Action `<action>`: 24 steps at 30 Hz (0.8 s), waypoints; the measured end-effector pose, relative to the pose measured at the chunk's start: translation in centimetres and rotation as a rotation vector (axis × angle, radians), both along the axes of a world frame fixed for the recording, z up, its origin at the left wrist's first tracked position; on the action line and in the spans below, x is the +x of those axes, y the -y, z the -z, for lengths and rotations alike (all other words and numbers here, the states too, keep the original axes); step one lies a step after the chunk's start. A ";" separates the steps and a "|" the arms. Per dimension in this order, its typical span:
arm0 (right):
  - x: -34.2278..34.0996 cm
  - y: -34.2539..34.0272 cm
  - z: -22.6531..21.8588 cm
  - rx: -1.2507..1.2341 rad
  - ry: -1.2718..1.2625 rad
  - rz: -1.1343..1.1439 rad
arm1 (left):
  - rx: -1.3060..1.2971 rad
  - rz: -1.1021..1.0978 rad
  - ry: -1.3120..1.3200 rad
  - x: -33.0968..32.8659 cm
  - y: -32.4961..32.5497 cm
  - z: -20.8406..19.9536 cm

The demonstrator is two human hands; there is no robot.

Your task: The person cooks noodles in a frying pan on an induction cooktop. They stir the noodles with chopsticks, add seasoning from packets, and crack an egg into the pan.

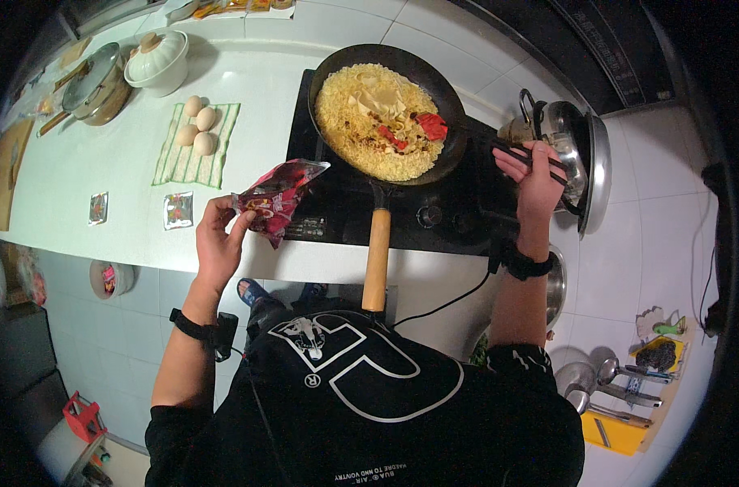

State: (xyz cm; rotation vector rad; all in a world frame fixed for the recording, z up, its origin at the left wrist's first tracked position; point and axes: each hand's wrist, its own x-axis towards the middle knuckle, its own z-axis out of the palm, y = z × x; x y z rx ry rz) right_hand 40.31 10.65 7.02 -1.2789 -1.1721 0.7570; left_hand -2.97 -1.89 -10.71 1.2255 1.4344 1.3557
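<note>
Seen from above, a person in a black T-shirt (361, 438) stands at a white counter (118, 174) with a black cooktop (475, 195). The left hand (223, 235) pinches a shiny red packet (276, 203) between thumb and fingers, holding it over the cooktop's front-left corner, its upper end angled toward the pan. The right hand (538, 174) is partly curled around dark chopsticks (512, 152), which lie across the fingers, their left ends just beside the pan's right side and clear of the food.

Between the hands, a dark wok-like pan (455, 134) sits on the cooktop, its wooden handle (378, 260) pointing toward the person. Inside is pale yellow food (341, 122), perhaps rice or broken noodles; the view is too coarse to tell. Broad pale strips (378, 97) and glossy red lumps (431, 126) lie on top.

To the left, four eggs (205, 144) rest on a green-striped cloth (189, 169), with two small square sachets (178, 210) nearer the person.
</note>
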 end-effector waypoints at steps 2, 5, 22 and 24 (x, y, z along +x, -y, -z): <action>-0.1 0.4 -0.6 0.048 -0.020 -0.009 | 0.001 0.000 -0.015 -0.1 0.0 -0.1; 0.0 1.0 -1.3 0.093 -0.037 -0.010 | 0.017 -0.008 -0.007 -0.2 0.1 0.0; 0.7 0.4 0.9 0.055 -0.181 -0.015 | 0.052 -0.020 0.028 -0.1 0.1 0.5; 0.7 0.4 1.2 -0.031 -0.159 -0.011 | 0.041 -0.014 0.026 0.0 0.0 0.6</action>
